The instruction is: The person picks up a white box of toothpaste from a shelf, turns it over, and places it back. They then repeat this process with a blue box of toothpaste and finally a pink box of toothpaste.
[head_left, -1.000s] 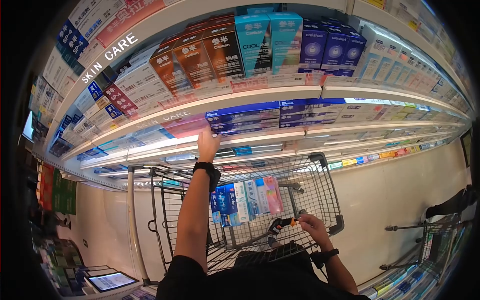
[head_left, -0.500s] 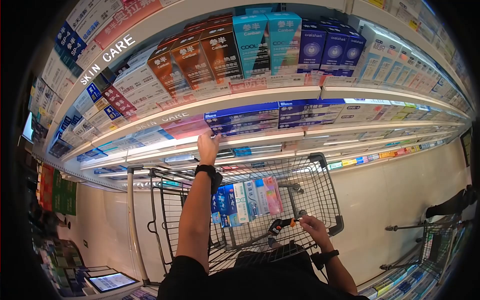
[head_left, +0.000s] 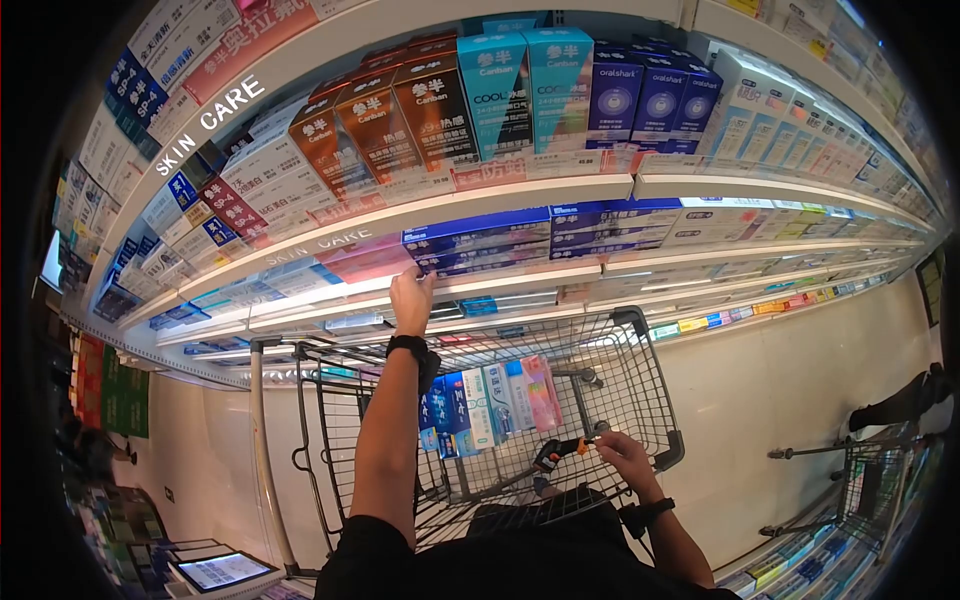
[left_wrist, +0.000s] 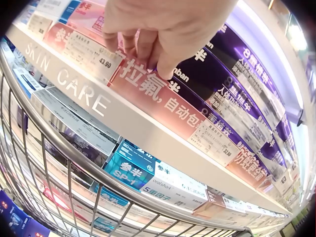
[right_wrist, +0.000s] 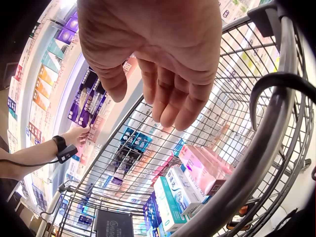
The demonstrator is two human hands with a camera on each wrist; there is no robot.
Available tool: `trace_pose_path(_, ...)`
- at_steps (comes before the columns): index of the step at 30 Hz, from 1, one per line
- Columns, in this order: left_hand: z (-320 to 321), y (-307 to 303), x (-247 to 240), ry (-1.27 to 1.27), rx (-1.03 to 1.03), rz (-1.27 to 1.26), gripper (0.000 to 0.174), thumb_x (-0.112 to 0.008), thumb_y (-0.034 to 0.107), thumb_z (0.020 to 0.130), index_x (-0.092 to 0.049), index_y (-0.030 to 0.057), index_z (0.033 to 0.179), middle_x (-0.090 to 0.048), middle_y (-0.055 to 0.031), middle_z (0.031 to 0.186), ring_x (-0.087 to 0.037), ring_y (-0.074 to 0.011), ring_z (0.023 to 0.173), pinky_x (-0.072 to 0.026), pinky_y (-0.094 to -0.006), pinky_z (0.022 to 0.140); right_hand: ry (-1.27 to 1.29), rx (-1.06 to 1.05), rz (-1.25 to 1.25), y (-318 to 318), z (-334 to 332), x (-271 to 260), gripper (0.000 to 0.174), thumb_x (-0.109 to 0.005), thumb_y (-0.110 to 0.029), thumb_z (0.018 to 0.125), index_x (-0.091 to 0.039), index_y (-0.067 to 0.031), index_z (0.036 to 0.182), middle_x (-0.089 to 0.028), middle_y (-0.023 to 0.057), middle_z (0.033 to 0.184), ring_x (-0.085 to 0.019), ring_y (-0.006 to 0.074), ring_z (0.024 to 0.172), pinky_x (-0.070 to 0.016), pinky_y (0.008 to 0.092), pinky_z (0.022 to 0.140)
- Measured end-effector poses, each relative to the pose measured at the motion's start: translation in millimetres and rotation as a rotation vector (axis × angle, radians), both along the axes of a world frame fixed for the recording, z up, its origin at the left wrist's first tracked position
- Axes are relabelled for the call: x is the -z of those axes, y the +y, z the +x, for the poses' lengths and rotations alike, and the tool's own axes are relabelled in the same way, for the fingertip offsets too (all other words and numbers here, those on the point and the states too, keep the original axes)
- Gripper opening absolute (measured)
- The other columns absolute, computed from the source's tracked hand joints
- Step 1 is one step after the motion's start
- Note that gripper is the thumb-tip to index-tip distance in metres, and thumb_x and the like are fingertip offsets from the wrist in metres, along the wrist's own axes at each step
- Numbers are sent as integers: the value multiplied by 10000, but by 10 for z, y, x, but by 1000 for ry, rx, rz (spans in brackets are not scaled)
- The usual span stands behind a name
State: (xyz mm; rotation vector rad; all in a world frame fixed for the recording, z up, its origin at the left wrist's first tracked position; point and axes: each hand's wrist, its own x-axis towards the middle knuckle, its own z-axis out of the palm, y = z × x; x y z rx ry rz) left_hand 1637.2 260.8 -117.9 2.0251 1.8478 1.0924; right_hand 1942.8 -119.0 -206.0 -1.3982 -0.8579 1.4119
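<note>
My left hand (head_left: 411, 303) reaches to the second shelf's front edge, below the left end of the stacked dark blue boxes (head_left: 480, 232). Seen from the left wrist, this hand (left_wrist: 168, 27) has bent fingers, with fingertips touching the top of the pink front strip (left_wrist: 153, 94), beside dark purple boxes (left_wrist: 232, 81); whether they grip anything is hidden. Over the cart's near right side hangs my right hand (head_left: 628, 462). In the right wrist view that hand (right_wrist: 153, 54) is empty, its fingers loosely bent above the cart's wire basket (right_wrist: 116, 143).
The wire cart (head_left: 345, 430) stands against the shelves, holding several boxes, including a pink one (head_left: 541, 392). Orange boxes (head_left: 432, 110) and teal boxes (head_left: 494, 95) line the shelf above. A second cart (head_left: 872, 490) and a person's leg (head_left: 885, 415) are at the right. A lit screen (head_left: 225, 571) is lower left.
The head view has shifted slightly, so the shelf goods appear a little further left. My left hand has moved slightly down from the boxes' corner, staying at the shelf edge. My right hand is nearly still.
</note>
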Motion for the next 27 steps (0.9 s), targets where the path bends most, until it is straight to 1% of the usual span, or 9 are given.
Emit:
trace_pose_path(6, -23, 32, 64, 3, -7, 7, 223, -737, 171, 773, -695, -34, 851, -657, -252, 790, -621, -430, 803, -473, -477, 737, -7, -24, -29, 1, -10, 0, 379, -672, -181, 882, -577, 14, 1192, -657, 55, 1008, -610, 147, 988, -472, 315, 899)
trace_pose_path(10, -25, 39, 80, -3, -5, 23, 227, -739, 178, 774, -690, -33, 841, -661, -247, 791, -627, -423, 800, -477, -473, 731, -113, -46, 72, 193, -27, -83, 287, -652, -158, 894, -616, 5, 1127, -648, 60, 1033, -610, 146, 964, -499, 290, 847)
trace_pose_path(12, -12, 27, 40, -11, -6, -12, 232, -739, 184, 774, -692, -32, 844, -665, -242, 792, -631, -415, 795, -480, -467, 733, -145, -39, 119, 618, -15, -248, 272, -640, -157, 902, -620, 0, 1124, -651, 68, 1041, -615, 155, 970, -516, 296, 824)
trace_pose_path(14, -5, 6, 9, -6, -6, -24, 236, -738, 189, 775, -694, -31, 846, -668, -238, 794, -634, -407, 791, -483, -461, 735, -252, -20, 317, 1199, -44, -580, 313, -632, -190, 901, -619, -10, 1157, -663, 76, 1036, -625, 173, 972, -516, 314, 799)
trace_pose_path(18, -45, 4, 29, 38, 10, -3, 235, -736, 190, 774, -700, -29, 849, -677, -222, 798, -645, -387, 783, -490, -441, 732, -462, 8, 512, 2359, -124, -1124, 254, -591, -185, 897, -635, 4, 1061, -680, 146, 989, -657, 240, 922, -517, 337, 753)
trace_pose_path(20, -64, 21, 47, 73, 13, 10, 243, -752, 191, 765, -705, -26, 862, -683, -211, 802, -660, -369, 776, -496, -416, 722, -546, -93, 542, 2875, -62, -1027, 255, -571, -160, 907, -629, 17, 1081, -683, 92, 928, -657, 176, 803, -531, 281, 724)
trace_pose_path(23, -76, 41, 59, 112, 25, 47, 249, -755, 207, 759, -703, -20, 848, -681, -209, 792, -655, -378, 766, -494, -425, 704, -649, -151, 435, 3227, -69, -1126, 254, -576, -182, 868, -656, 19, 1000, -685, 115, 811, -650, 213, 690, -517, 316, 660)
trace_pose_path(26, -83, 51, 66, 138, 24, 64, 247, -754, 217, 760, -699, -12, 835, -681, -200, 779, -649, -385, 744, -491, -435, 684, -708, -129, 511, 3354, -77, -1168, 240, -566, -198, 806, -668, 16, 846, -638, 222, 760, -620, 386, 723, -495, 408, 690)
trace_pose_path(27, -83, 59, 76, 145, 21, 67, 245, -753, 218, 762, -699, -10, 834, -680, -198, 777, -649, -384, 740, -491, -436, 681, -727, -152, 498, 3372, -64, -1185, 242, -567, -201, 806, -667, 16, 842, -634, 224, 755, -617, 390, 716, -493, 412, 684)
